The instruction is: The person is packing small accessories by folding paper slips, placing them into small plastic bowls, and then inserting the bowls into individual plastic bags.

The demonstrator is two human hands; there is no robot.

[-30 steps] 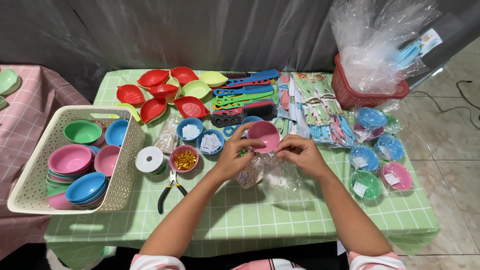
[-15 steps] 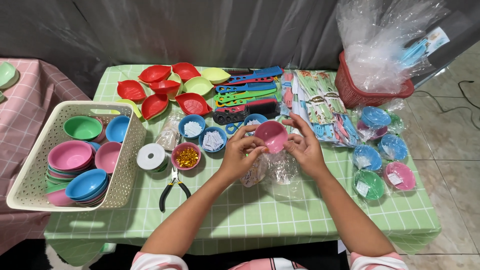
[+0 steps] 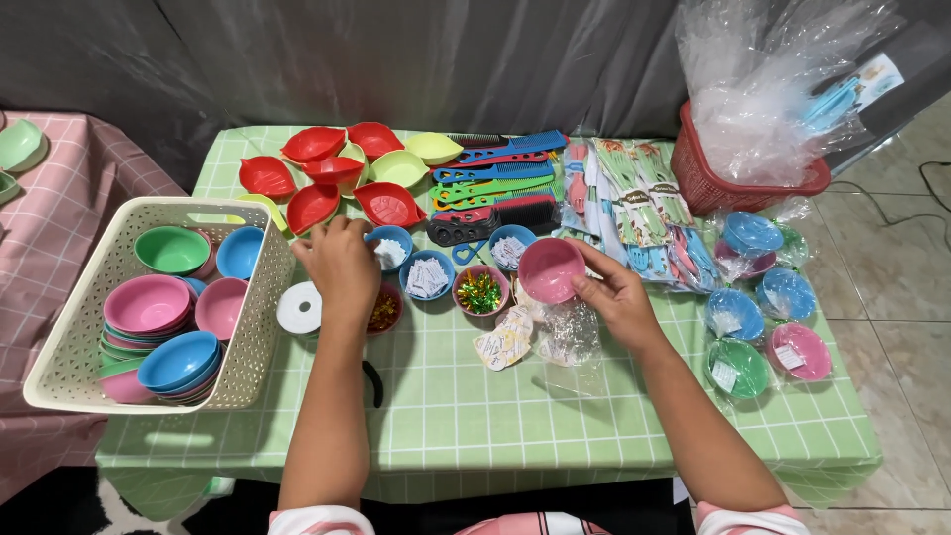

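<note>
Filling step, seemingly: right hand [image 3: 616, 297] grips the pink bowl [image 3: 551, 268], while left hand [image 3: 342, 266], fingers curled, picks at the ten o'clock small blue bowl [image 3: 388, 248].

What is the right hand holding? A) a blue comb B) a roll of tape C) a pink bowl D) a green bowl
C: the right hand grips a small pink bowl over the green checked table, while the combs lie farther back.
</note>
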